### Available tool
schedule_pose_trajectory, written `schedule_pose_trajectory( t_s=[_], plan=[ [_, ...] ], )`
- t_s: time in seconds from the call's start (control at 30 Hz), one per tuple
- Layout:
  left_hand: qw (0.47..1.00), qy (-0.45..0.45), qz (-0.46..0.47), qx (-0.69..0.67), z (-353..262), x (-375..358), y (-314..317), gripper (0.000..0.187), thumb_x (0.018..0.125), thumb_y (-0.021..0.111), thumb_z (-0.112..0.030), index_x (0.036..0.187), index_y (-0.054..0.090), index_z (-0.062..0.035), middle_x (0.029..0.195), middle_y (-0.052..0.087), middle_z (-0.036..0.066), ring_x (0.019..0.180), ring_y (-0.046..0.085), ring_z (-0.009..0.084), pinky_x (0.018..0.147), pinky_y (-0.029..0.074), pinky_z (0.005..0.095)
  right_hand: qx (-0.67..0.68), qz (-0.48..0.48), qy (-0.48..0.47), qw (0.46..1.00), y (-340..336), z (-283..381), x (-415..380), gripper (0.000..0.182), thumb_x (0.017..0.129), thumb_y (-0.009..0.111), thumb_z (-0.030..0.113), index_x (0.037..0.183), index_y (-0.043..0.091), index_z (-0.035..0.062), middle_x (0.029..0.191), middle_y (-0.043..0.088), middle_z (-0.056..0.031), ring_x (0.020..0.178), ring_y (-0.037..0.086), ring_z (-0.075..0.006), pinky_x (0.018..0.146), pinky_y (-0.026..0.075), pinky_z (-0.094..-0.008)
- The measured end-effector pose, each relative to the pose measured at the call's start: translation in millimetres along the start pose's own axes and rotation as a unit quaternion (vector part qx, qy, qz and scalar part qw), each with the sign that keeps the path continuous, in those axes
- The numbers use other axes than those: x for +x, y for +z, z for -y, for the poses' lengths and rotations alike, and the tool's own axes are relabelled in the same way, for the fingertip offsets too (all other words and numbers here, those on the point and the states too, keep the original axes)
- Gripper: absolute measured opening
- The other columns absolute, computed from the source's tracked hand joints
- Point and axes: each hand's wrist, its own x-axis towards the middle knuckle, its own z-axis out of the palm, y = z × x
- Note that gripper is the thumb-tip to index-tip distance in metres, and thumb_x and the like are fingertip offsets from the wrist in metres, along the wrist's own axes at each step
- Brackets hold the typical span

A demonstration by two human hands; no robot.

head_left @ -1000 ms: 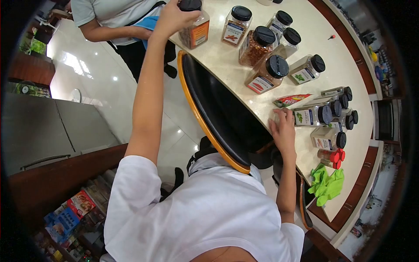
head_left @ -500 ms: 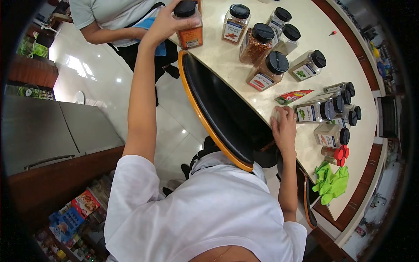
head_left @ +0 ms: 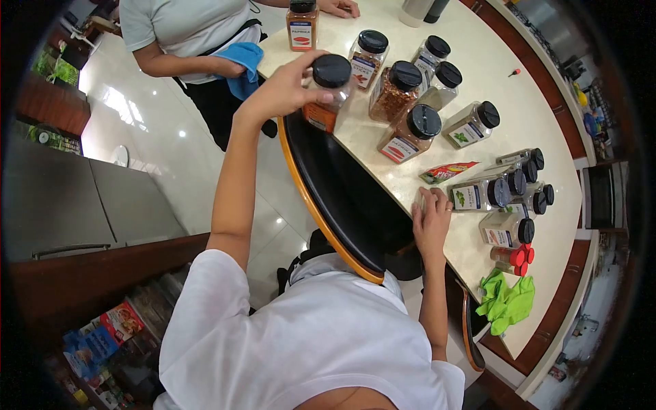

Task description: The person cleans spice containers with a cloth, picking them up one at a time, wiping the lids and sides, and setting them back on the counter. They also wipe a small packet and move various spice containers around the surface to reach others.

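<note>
My left hand (head_left: pixel 283 90) is closed around a clear spice jar (head_left: pixel 331 92) with a black lid and orange-red powder inside. The jar is at the table's near edge; whether its base touches the top is hard to tell. Beyond it stands a paprika jar (head_left: pixel 302 29), and to its right a cinnamon sticks jar (head_left: pixel 367 61). My right hand (head_left: pixel 430 224) lies on the table edge, fingers stretched out and holding nothing. Close to it are a red-green sachet (head_left: pixel 447 172) and a lying jar with a green-leaf label (head_left: pixel 475 196).
Several jars stand mid-table, including a chili-flake jar (head_left: pixel 395 92) and another paprika jar (head_left: pixel 408 137). Red-capped bottles (head_left: pixel 511 258) and a green cloth (head_left: pixel 507 301) lie at right. A black chair (head_left: pixel 335 184) is against the table. Another person holds a blue cloth (head_left: pixel 240 65).
My left hand has brought the held jar right and nearer to me, away from the far-left corner. A paprika jar there now shows fully. My right hand stays on the table edge.
</note>
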Motion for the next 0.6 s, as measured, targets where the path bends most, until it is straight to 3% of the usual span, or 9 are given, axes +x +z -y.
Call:
schedule_pose_trajectory(
  t_s=[0.2,0.23,0.27,0.33,0.4,0.47,0.5,0.57,0.6],
  plan=[
    [0.99,0.049,-0.128,0.026,40,49,-13,0.072,0.072,0.076,-0.033,0.132,0.043,-0.01,0.123,0.054,0.011,0.116,0.05,0.0218,0.099,0.039,0.0367,-0.011,-0.031,-0.007,0.999,7,-1,-4,0.033,0.079,0.06,0.01,0.112,0.055,0.0084,0.114,0.05,-0.0156,0.094,0.047,-0.0342,0.084,0.039,-0.0434],
    [0.941,0.126,-0.269,0.163,43,59,-5,0.069,0.073,0.075,-0.034,0.13,0.045,-0.0122,0.119,0.058,0.013,0.107,0.058,0.0267,0.088,0.048,0.0351,-0.011,-0.031,-0.009,0.999,7,-1,-4,0.033,0.079,0.06,0.01,0.112,0.055,0.0084,0.114,0.05,-0.0156,0.094,0.047,-0.0342,0.084,0.039,-0.0434],
    [0.94,0.126,-0.271,0.162,47,63,0,0.069,0.073,0.075,-0.034,0.13,0.045,-0.0122,0.119,0.058,0.013,0.107,0.058,0.0267,0.088,0.048,0.0351,-0.014,-0.034,-0.008,0.999,7,0,-4,0.033,0.079,0.059,0.01,0.112,0.055,0.0085,0.114,0.05,-0.0155,0.094,0.047,-0.0341,0.084,0.038,-0.0432],
    [0.831,0.262,-0.33,0.363,-4,54,18,0.064,0.072,0.075,-0.028,0.128,0.048,-0.0131,0.12,0.053,0.013,0.105,0.056,0.0285,0.09,0.045,0.0351,-0.018,-0.038,-0.004,0.999,8,0,-2,0.033,0.079,0.059,0.011,0.112,0.055,0.0086,0.113,0.05,-0.0154,0.095,0.046,-0.0339,0.085,0.038,-0.043],
    [0.899,0.273,-0.251,0.232,-32,53,55,0.055,0.072,0.074,-0.024,0.123,0.055,-0.0157,0.114,0.056,0.012,0.097,0.058,0.0291,0.086,0.046,0.0358,-0.022,-0.041,0.0,0.999,10,0,-5,0.034,0.079,0.058,0.011,0.112,0.055,0.0091,0.113,0.05,-0.0151,0.095,0.046,-0.0336,0.085,0.038,-0.043],
    [0.944,0.198,-0.119,0.236,-50,65,76,0.052,0.071,0.072,-0.018,0.121,0.058,-0.0176,0.111,0.06,0.01,0.097,0.06,0.0259,0.084,0.047,0.0357,-0.028,-0.041,-0.001,0.999,11,-1,-5,0.033,0.079,0.058,0.011,0.112,0.055,0.0093,0.113,0.05,-0.015,0.095,0.047,-0.0334,0.084,0.038,-0.0429],
    [0.945,0.196,-0.12,0.235,-48,78,82,0.052,0.071,0.072,-0.018,0.121,0.058,-0.0176,0.111,0.06,0.01,0.097,0.06,0.0259,0.084,0.047,0.0357,-0.032,-0.045,-0.006,0.998,11,0,-4,0.033,0.079,0.058,0.012,0.112,0.055,0.0094,0.113,0.05,-0.0148,0.095,0.047,-0.0332,0.084,0.038,-0.0428],
    [0.937,0.183,0.105,0.279,-36,110,86,0.052,0.071,0.07,-0.014,0.121,0.059,-0.0185,0.112,0.061,0.011,0.101,0.059,0.026,0.085,0.048,0.0356,-0.039,-0.045,-0.011,0.998,10,0,-5,0.033,0.079,0.058,0.011,0.112,0.055,0.0095,0.113,0.051,-0.0146,0.095,0.047,-0.033,0.084,0.039,-0.0424],
    [0.938,0.179,0.102,0.278,-42,116,86,0.052,0.071,0.07,-0.014,0.121,0.059,-0.0185,0.112,0.061,0.011,0.101,0.059,0.026,0.085,0.048,0.0356,-0.043,-0.047,-0.014,0.998,10,1,-5,0.033,0.079,0.058,0.011,0.112,0.055,0.0096,0.113,0.051,-0.0143,0.095,0.047,-0.0328,0.083,0.039,-0.0419]
  ],
)
